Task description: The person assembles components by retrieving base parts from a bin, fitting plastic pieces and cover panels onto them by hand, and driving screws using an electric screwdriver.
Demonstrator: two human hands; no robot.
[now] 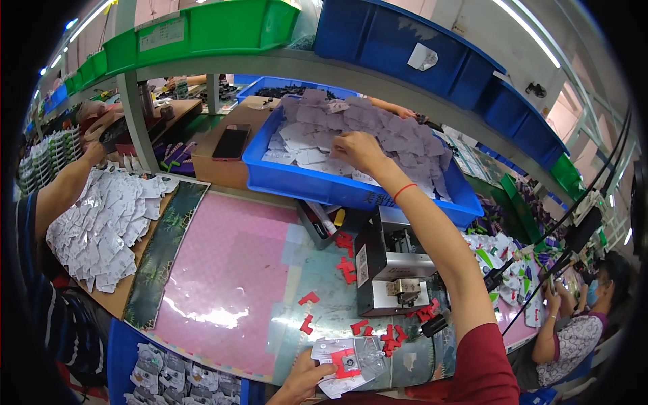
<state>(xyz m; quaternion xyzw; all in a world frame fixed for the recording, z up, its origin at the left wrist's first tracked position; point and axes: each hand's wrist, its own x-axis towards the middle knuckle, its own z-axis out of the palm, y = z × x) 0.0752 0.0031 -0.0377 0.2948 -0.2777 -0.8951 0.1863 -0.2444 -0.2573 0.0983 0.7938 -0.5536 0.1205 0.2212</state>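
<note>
Near the table's front edge, my left hand (pixel 304 379) grips a white-and-clear plastic shell (pixel 368 359), its thumb lying on a red plastic piece (pixel 346 364) set on it. A dark round spot shows in the middle of the red piece. My right hand (pixel 362 151), with a red string around the wrist, reaches into a large blue bin (pixel 304 181). Its fingers are bent together at the heap of flat white and greyish pieces (pixel 385 128); whatever lies between the fingertips is hidden. My right forearm passes over a black-and-silver bench machine (pixel 395 270).
Loose red corner-shaped pieces (pixel 308 298) lie around the machine. A black phone (pixel 231 142) rests on a cardboard box beside the bin. White flat parts (pixel 111 223) are heaped at left, near another person's arm (pixel 64 192). An overhead shelf (pixel 270 64) carries green and blue bins. Another person (pixel 574 317) sits at right.
</note>
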